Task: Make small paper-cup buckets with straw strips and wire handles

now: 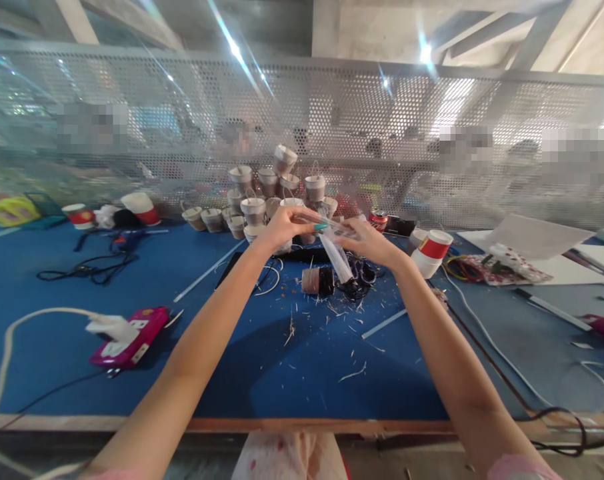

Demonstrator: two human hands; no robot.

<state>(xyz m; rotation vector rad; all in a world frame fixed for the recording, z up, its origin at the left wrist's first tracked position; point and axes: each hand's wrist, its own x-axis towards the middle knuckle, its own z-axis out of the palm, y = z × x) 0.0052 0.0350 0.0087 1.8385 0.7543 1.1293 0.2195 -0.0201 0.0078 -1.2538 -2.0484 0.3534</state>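
Observation:
My left hand (293, 225) is closed, its fingers pinching the upper end of a translucent white bundle (336, 259) that looks like thin strips or a clear bag of sticks. From the other side my right hand (366, 240) grips the same end, thumb and fingers together. The bundle slants down toward the table between my hands. Just below lies a small brown and black cylinder (312, 281) on its side, beside a tangle of dark cord (357, 287). Behind my hands, small grey-white pots (255, 210) with loop handles are stacked, partly hidden.
A magenta power strip (132, 337) with a white plug lies left on the blue table (302, 380). Pale fibre scraps (353, 375) litter the middle. Red and white paper cups (432, 253) and a red can (378, 221) stand right. A perforated metal screen (332, 133) runs behind, with people beyond.

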